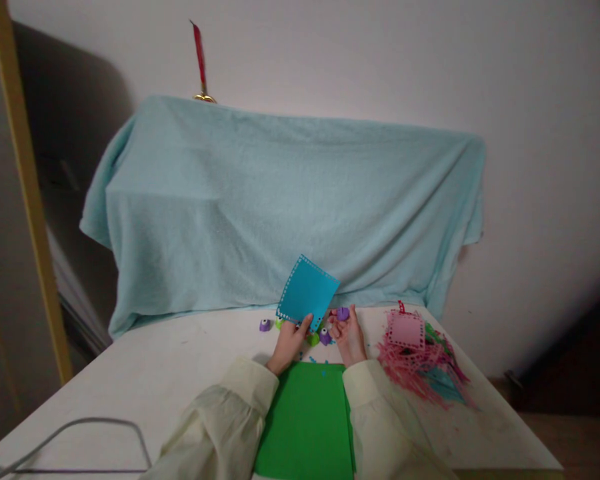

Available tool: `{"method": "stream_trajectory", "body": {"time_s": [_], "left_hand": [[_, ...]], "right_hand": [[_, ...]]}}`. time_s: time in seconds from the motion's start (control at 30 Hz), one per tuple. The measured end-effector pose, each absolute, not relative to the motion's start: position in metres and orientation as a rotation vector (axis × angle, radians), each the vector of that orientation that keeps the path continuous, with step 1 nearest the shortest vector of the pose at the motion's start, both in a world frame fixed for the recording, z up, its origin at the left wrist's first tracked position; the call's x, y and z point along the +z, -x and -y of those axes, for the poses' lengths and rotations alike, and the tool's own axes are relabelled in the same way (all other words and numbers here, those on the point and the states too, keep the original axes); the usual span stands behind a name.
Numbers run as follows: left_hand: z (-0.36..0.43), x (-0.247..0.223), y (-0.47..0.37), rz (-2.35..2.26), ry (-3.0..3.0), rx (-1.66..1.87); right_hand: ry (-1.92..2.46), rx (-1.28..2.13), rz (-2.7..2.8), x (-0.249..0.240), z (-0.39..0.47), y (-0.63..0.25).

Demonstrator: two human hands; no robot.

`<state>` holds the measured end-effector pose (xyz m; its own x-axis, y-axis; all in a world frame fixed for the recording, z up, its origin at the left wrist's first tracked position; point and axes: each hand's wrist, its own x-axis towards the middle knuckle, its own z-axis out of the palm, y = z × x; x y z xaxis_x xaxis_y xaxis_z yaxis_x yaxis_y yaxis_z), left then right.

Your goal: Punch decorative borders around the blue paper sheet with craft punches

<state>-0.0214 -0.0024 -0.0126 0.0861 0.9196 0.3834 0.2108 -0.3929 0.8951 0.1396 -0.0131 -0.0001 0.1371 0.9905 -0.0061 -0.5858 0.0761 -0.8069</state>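
Between the thumb and fingers of my left hand (291, 341) is the lower corner of a blue paper square (307, 291), raised above the table, with small holes punched along several of its edges. My right hand (349, 337), palm turned up, has a small purple punch (343, 313) in its curled fingers. A second purple punch (325, 336) and a green one (313, 340) lie between my hands. Another purple punch (265, 325) rests to the left. Green sheets (305, 420) lie flat under my forearms, with tiny blue bits near their top edge.
On the right of the white table (145, 387), a pink punched square (406, 330) lies on a heap of pink paper shreds (415, 370). A light blue cloth (280, 200) hangs behind. A grey curved wire frame (100, 420) is at the front left.
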Motion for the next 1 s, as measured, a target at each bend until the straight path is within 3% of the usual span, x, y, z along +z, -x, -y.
{"method": "stream_trajectory", "body": {"time_s": [0.33,0.6,0.8,1.0], "left_hand": [[0.003,-0.011,0.020,-1.135,-1.654,1.342],[0.012,0.005,0.027,-1.188,-1.563,1.578],[0.012,0.005,0.026,-1.154,-1.555,1.521],[0.007,0.000,0.024,-1.113,-1.533,1.503]], "right_hand": [[0.777,1.420,0.635,0.001,0.015,-0.139],[0.825,1.046,0.517,0.001,0.015,-0.148],[0.877,0.895,0.553,-0.006,0.014,-0.149],[0.905,0.935,0.576,-0.010,0.011,-0.147]]}}
